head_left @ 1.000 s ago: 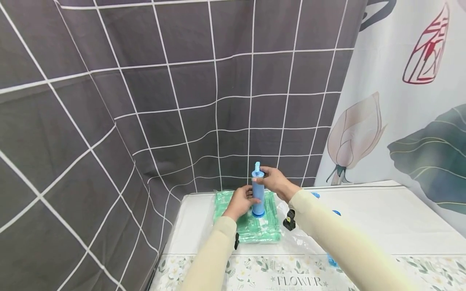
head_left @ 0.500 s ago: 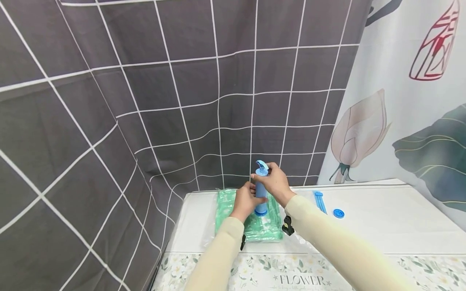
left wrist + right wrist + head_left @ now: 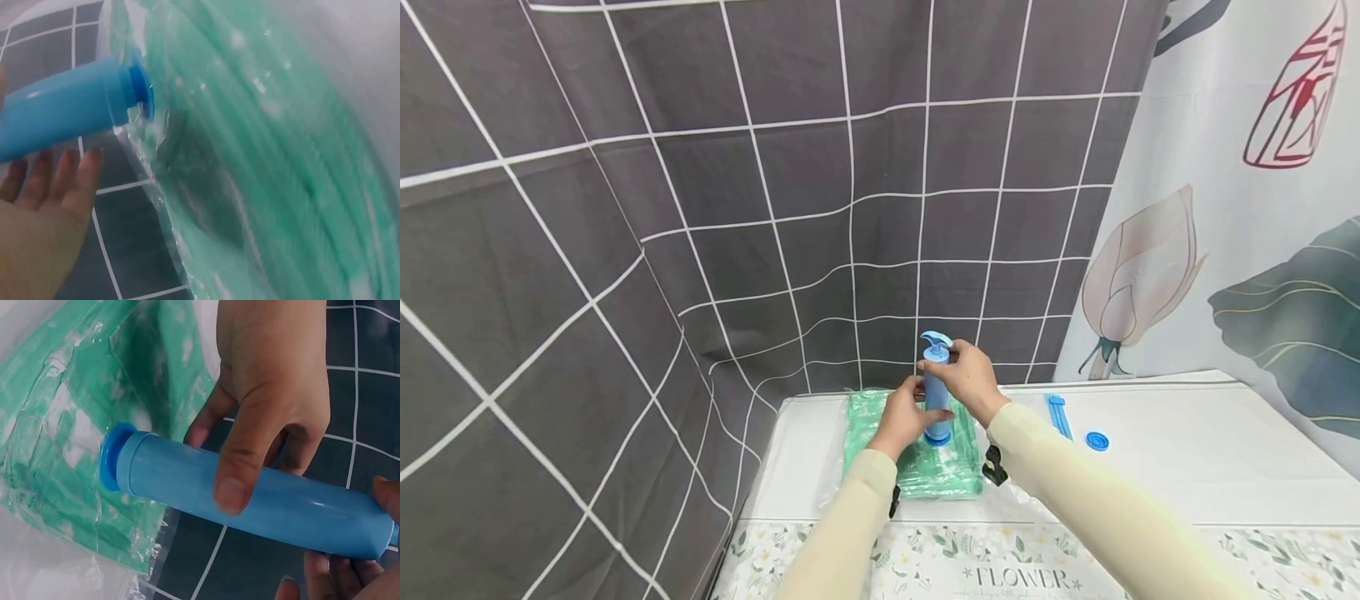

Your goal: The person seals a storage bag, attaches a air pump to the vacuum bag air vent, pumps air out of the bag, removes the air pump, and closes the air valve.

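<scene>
A light blue hand pump (image 3: pixel 936 395) stands nearly upright on a clear plastic bag (image 3: pixel 951 483) with green fabric folded inside. Its darker blue base (image 3: pixel 112 456) meets the film of the bag. My left hand (image 3: pixel 901 419) grips the middle of the barrel, the thumb (image 3: pixel 234 490) along the near side and the fingers behind. Higher up, my right hand (image 3: pixel 967 372) holds the top end of the barrel, just below the curved pump handle (image 3: pixel 936 337). That handle sits close over the barrel. In the left wrist view the barrel (image 3: pixel 59 103) lies over my spread fingers.
To the right on the white table (image 3: pixel 1195 450) lie a blue clip strip (image 3: pixel 1058 417) and a round blue cap (image 3: pixel 1097 441). A floral cloth (image 3: pixel 940 542) covers the near edge. Behind the table hangs a dark gridded cloth (image 3: pixel 880 233), joined at the right by a flower-printed curtain (image 3: pixel 1210 275).
The pump's handle has turned from edge-on to side-on, its tip now pointing left. The clip strip and cap, partly covered by my right sleeve before, show fully. Both hands stay on the barrel.
</scene>
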`<state>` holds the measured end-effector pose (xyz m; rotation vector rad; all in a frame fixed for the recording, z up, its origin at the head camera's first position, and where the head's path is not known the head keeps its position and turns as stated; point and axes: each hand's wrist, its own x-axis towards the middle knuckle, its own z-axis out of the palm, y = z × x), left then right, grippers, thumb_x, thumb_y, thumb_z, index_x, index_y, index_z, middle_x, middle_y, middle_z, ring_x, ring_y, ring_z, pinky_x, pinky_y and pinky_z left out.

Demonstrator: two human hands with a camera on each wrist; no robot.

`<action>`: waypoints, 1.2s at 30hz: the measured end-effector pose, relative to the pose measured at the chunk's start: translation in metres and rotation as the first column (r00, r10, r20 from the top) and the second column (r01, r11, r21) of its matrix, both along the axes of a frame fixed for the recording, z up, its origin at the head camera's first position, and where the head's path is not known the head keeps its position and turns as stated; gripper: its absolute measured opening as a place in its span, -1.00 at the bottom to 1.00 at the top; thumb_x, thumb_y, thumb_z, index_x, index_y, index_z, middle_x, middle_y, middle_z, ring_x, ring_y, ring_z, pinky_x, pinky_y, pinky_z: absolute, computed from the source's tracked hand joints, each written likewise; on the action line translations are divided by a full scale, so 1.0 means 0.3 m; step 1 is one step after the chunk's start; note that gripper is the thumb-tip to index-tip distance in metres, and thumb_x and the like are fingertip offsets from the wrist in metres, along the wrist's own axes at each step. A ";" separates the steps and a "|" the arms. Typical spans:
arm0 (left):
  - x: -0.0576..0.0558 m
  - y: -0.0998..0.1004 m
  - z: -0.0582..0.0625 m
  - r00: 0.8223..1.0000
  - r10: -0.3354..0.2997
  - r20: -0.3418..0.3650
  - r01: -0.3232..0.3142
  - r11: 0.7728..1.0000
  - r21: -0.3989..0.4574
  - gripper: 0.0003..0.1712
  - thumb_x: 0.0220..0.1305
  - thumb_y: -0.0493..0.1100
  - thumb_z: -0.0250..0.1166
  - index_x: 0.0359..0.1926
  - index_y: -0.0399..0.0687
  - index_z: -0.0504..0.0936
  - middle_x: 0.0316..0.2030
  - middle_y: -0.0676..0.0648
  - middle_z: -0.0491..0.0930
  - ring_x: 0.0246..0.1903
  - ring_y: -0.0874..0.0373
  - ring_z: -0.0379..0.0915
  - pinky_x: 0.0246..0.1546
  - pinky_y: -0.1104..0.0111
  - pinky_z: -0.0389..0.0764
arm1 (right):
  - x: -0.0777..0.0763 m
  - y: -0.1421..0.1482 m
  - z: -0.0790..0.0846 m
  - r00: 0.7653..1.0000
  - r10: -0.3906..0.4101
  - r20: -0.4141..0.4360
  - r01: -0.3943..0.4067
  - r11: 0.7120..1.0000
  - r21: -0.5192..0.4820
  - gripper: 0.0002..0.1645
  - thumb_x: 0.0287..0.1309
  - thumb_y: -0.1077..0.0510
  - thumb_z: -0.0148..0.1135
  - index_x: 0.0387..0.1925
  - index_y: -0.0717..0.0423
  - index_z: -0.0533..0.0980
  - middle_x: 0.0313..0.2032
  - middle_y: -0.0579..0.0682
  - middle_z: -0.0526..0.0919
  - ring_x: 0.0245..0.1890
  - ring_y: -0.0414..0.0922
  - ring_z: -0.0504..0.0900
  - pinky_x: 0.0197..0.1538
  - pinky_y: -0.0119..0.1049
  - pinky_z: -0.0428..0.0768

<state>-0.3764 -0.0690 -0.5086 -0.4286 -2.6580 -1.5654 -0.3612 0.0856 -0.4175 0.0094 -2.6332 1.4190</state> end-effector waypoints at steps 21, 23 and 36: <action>-0.002 -0.018 0.004 0.992 -0.107 0.071 0.111 0.993 -0.050 -0.25 0.67 -0.27 0.35 0.72 -0.27 0.31 0.58 -0.35 0.53 0.56 -0.29 0.55 0.55 -0.10 0.67 | -0.006 0.008 0.020 0.990 0.120 0.077 -0.117 0.992 -0.047 -0.12 0.47 0.02 0.35 0.63 0.39 0.39 0.47 0.38 0.65 0.22 0.14 0.71 0.18 -0.14 0.74; -0.003 -0.014 0.004 0.995 -0.088 0.057 0.092 0.993 -0.071 -0.23 0.64 -0.27 0.38 0.71 -0.27 0.30 0.55 -0.36 0.56 0.52 -0.29 0.58 0.50 -0.09 0.72 | -0.003 0.004 0.011 0.987 0.147 0.072 -0.140 0.986 -0.089 -0.14 0.50 0.03 0.33 0.65 0.36 0.37 0.48 0.38 0.63 0.37 0.23 0.69 0.38 0.03 0.74; 0.013 0.012 0.035 1.000 0.003 -0.012 -0.006 0.979 -0.203 -0.24 0.41 -0.13 0.65 0.50 -0.26 0.56 0.32 -0.28 0.74 0.25 -0.18 0.79 0.28 0.03 0.86 | 0.006 -0.011 0.025 0.999 0.050 0.000 -0.050 0.999 0.021 -0.14 0.46 -0.14 0.50 0.50 0.33 0.46 0.35 0.34 0.71 0.32 0.22 0.73 0.41 0.16 0.73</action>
